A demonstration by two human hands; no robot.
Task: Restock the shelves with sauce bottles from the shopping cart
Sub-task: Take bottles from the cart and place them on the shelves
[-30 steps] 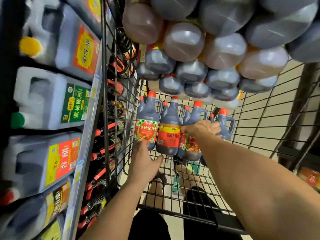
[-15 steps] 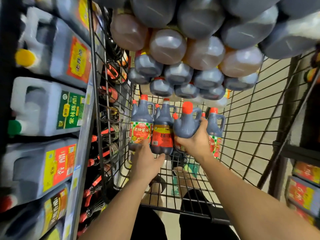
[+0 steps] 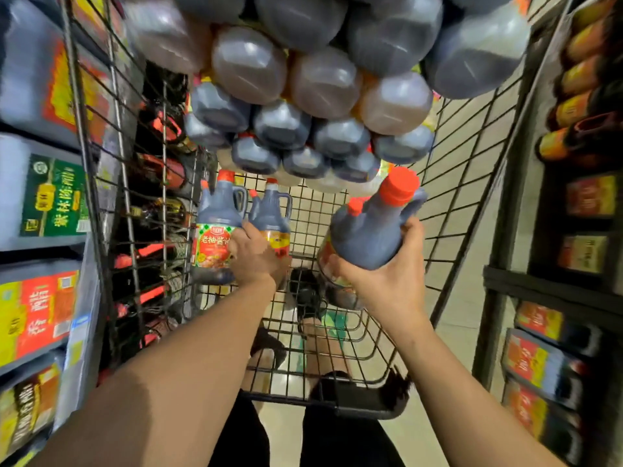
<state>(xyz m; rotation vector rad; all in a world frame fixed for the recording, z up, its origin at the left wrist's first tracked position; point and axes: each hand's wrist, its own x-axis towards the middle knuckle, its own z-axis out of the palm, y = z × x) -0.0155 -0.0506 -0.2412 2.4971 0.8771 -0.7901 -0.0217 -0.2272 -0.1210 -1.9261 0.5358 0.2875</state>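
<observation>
Dark sauce bottles with red caps stand in the wire shopping cart (image 3: 451,230). My right hand (image 3: 391,281) grips one sauce bottle (image 3: 374,230) from below and holds it raised, tilted to the right. A second bottle (image 3: 337,288) sits close behind that hand, mostly hidden; I cannot tell if it is held too. My left hand (image 3: 258,257) wraps around the lower part of a standing bottle with an orange label (image 3: 273,214). Its thumb lies against the neighbouring bottle with a red and green label (image 3: 215,227).
A pile of large dark and brown bottles (image 3: 323,82) lies stacked at the cart's far end, overhanging the small ones. Shelves with big jugs (image 3: 50,197) run along the left. A shelf of labelled bottles (image 3: 586,203) stands on the right. My legs show through the cart floor.
My right hand has lifted its bottle up and to the right, away from the row. My left hand has moved up from below the bottles onto the orange-label bottle.
</observation>
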